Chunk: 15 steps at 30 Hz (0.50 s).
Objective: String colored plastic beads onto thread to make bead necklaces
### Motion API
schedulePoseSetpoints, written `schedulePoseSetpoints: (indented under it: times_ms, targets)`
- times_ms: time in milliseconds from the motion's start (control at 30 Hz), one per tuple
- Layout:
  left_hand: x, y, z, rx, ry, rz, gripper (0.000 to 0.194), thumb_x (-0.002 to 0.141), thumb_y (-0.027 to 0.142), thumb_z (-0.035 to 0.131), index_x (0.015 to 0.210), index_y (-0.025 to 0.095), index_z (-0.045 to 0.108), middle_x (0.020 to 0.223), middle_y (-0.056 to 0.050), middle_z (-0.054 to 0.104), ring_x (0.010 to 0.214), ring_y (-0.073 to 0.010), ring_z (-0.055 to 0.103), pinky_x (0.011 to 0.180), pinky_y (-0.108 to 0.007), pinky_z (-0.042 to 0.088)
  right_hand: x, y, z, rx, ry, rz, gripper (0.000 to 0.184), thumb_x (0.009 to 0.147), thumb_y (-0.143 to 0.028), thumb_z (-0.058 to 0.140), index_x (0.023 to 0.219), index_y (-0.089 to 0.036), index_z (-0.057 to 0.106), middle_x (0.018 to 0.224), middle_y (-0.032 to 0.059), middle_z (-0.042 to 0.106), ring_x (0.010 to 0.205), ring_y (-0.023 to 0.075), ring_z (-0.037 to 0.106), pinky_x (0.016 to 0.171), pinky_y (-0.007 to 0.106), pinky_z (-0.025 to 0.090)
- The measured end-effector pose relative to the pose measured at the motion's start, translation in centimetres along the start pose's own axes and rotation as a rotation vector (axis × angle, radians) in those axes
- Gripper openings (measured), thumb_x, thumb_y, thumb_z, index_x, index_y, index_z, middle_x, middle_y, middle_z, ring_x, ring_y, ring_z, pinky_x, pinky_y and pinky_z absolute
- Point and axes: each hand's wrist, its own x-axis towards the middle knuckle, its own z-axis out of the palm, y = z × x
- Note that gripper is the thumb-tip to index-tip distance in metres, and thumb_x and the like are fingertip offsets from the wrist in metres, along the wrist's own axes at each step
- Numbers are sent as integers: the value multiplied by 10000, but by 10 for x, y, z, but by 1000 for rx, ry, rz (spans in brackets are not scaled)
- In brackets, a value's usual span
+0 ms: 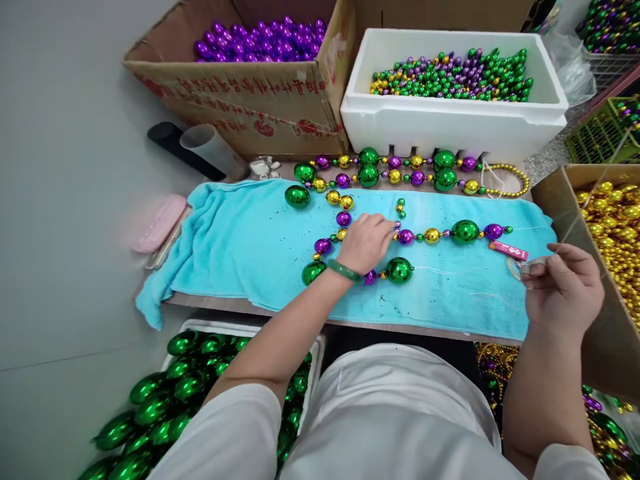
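My left hand [367,240], with a green bangle on its wrist, reaches over the bead strand [431,235] on the turquoise towel. Its fingertips are pinched together at small beads near the middle of the strand; part of the strand is hidden beneath the palm. On the right, my right hand [565,287] is raised with fingers pinched on a fine thread [573,223] that slants up to the right. A pink printed packet [509,251] lies just left of that hand. Loose purple [343,219] and gold beads [346,203], a big green bead [297,196] and a small bead cluster [401,208] lie nearby.
Behind the towel [250,233] lies a bead necklace [369,175]. A cardboard box [240,100] of purple beads and a white foam box [450,123] of mixed beads stand beyond. Gold beads fill a box [560,193] at right; green ones [155,407] sit below left.
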Motion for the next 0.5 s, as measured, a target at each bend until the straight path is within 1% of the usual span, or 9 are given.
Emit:
schedulePoseSetpoints:
  times_ms: [33,67,167,233,300,367,433,467,500]
  targets:
    - [13,-4,-2,21,-14,-34,344,930,328,396,1044,166,677,972,-104,659,949,-244,544,858,-380,416,-3,3,4,7,-25,17,150,704,-173,645,854,-174,651,511,-31,539,468,119,495,428,238,368]
    - [26,-6,-2,38,-54,-74,320,916,308,418,992,168,696,948,-107,670,942,-252,556,850,-385,426,-6,7,9,12,-52,43,145,707,-179,655,851,-170,648,521,-29,546,474,117,502,430,233,365]
    - [58,-7,7,65,-244,-235,267,849,326,520,894,155,720,913,-135,692,928,-283,599,804,-391,460,-16,16,19,15,-125,121,125,727,-192,666,847,-161,651,539,-21,556,501,116,524,435,221,355]
    - [73,-4,17,58,-345,-331,264,795,358,593,875,141,721,926,-157,696,944,-299,616,796,-387,475,-21,21,23,5,-157,158,123,748,-206,665,862,-162,657,548,-16,561,514,115,529,436,216,348]
    - [80,0,23,46,-390,-371,238,751,319,641,875,131,718,941,-170,696,954,-306,626,802,-384,482,-24,25,23,-24,-172,186,123,768,-224,662,877,-166,659,564,-10,569,518,111,525,430,212,337]
    - [82,3,25,39,-391,-367,188,739,227,634,872,121,714,945,-176,696,949,-308,632,804,-388,485,-26,28,21,-61,-185,199,125,784,-237,657,890,-170,661,574,-7,571,517,108,514,426,213,328]
    - [80,4,21,44,-359,-346,190,764,176,587,905,130,706,969,-165,695,968,-295,625,830,-391,478,-27,30,18,-101,-211,191,126,798,-248,648,899,-174,663,570,-9,564,518,105,499,430,215,325]
    - [78,4,17,-4,-307,-339,199,784,178,570,931,141,698,987,-150,694,980,-278,619,853,-386,470,-28,31,17,-127,-229,186,127,805,-254,642,903,-176,664,570,-10,561,521,104,494,433,216,324]
    - [75,4,13,-117,-230,-344,201,802,191,563,955,152,687,998,-133,693,978,-252,615,868,-370,464,-30,33,17,-160,-251,183,127,813,-261,634,904,-177,666,571,-10,558,524,102,490,437,216,324]
